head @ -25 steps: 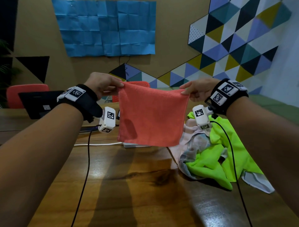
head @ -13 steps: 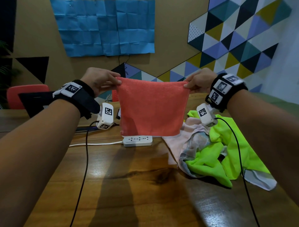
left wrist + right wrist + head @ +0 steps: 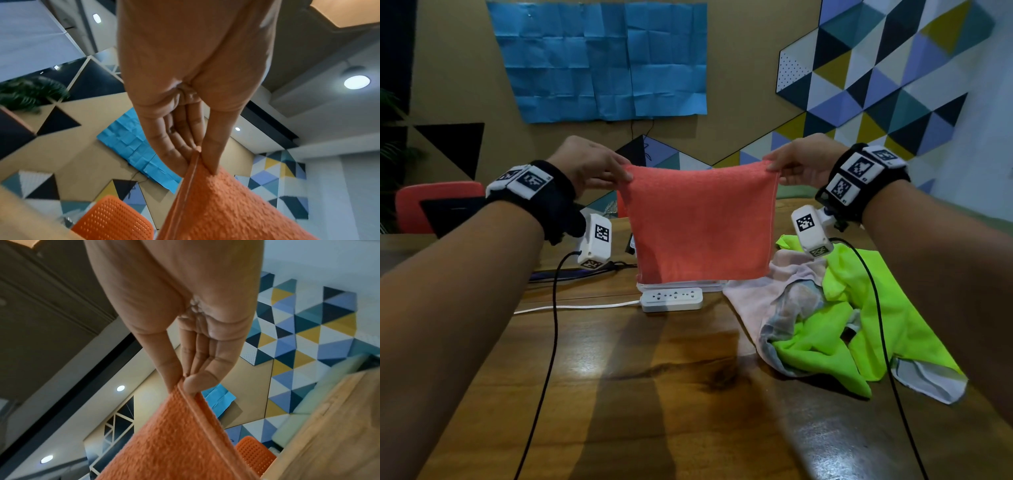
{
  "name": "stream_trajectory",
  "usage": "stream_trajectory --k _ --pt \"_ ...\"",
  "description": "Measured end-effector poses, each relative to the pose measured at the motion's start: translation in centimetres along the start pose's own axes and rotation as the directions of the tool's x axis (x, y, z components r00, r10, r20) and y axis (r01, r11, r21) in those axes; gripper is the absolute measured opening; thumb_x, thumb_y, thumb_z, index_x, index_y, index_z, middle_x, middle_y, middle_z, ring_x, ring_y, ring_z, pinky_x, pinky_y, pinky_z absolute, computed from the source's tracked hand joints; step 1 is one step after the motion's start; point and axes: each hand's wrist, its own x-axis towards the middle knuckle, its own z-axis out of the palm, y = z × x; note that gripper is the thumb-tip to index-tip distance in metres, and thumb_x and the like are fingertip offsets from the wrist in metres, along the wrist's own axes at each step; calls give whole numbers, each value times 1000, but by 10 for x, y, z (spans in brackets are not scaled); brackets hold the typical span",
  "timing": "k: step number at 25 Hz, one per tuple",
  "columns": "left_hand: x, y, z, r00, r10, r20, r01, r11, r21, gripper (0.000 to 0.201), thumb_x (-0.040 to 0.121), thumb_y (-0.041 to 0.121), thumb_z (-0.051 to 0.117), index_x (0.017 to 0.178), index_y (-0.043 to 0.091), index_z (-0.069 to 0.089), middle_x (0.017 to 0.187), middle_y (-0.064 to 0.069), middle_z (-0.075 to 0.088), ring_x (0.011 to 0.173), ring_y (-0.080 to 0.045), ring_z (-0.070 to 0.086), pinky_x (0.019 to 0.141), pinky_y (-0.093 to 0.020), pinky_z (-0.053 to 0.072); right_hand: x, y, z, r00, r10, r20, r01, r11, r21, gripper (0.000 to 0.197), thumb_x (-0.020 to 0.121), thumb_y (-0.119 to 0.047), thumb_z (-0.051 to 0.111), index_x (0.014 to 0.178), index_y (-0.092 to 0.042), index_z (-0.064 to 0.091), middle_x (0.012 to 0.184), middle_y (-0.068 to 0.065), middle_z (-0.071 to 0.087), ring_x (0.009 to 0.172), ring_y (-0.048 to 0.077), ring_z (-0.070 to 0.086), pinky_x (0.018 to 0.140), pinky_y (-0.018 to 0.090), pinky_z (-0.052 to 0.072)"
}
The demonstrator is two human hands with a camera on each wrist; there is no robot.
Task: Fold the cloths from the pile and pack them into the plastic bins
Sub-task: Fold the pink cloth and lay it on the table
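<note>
While pinched at top corners by left hand (image 3: 589,164) and right hand (image 3: 803,161) | orange cloth (image 3: 702,222) hanging taut | left of cloth pile (image 3: 835,318).

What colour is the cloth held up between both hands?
Coral orange, plain terry cloth; the head view shows it best.

Both forearms reach forward, raised level with each other and well apart. The left hand (image 3: 589,164) and the right hand (image 3: 803,161) each pinch a top corner of the coral towel (image 3: 702,222) between thumb and fingertips.
</note>
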Motion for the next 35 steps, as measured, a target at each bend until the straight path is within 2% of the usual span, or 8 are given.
stream_trajectory --k 5,10,16,21,25,29,32,35 --pt "7 -3 4 998 55 -35 -46 972 229 19 80 -2 77 99 -1 74 100 -18 73 90 -25 70 84 -37 60 -1 -3 2 998 -7 -63 -4 986 -167 21 82 3 75 103 3 71 90 14 73 68 16 68 73 31 63" --pt "15 -4 5 992 112 -66 -73 901 427 6 85 11 77 90 11 74 106 -12 71 92 -21 60 67 -30 52 1 2 0 990 -100 -95 61 935 -350 16 84 -8 78 97 0 73 84 11 68 71 17 62 75 37 62" --pt "6 -31 12 997 51 54 -45 994 -96 5 101 14 54 97 16 56 104 -10 63 102 -30 62 85 -43 55 -2 29 6 997 -71 -9 71 997 39 3 97 -16 61 96 -17 58 102 10 69 92 22 69 84 46 56" --pt "-8 -49 29 996 62 -64 -74 973 -218 11 100 14 57 105 21 51 109 -8 60 84 -20 60 56 -32 51 -9 58 24 992 -103 -75 115 976 186 16 98 -9 57 104 -22 49 93 10 60 59 19 58 47 29 52" --pt "-18 -67 15 999 -18 51 29 973 -230 18 95 12 63 113 13 64 109 -8 66 86 -18 64 59 -31 56 -23 71 27 999 -30 -22 33 990 138 20 95 -3 53 112 -15 56 83 8 58 45 13 53 43 26 49" --pt "-31 -101 0 950 -192 245 232 962 -146 17 88 7 70 105 7 72 91 -6 72 74 -13 66 57 -23 56 -33 92 35 961 184 207 -182 983 -30 10 97 -5 55 102 -3 63 73 6 67 54 14 65 49 29 56" --pt "-33 -132 3 948 -275 160 290 953 -82 14 83 3 75 94 9 70 82 -9 68 70 -18 64 55 -27 56 -27 114 57 952 248 182 -232 967 -105 4 96 -4 59 95 -3 63 77 12 65 58 22 67 51 36 59" --pt "-29 -162 14 972 -232 27 231 972 31 13 82 1 76 84 12 69 83 -8 70 79 -22 66 61 -29 54 -11 141 83 988 116 100 -87 963 -254 13 93 -8 64 81 -14 64 75 10 59 57 20 57 46 33 54"
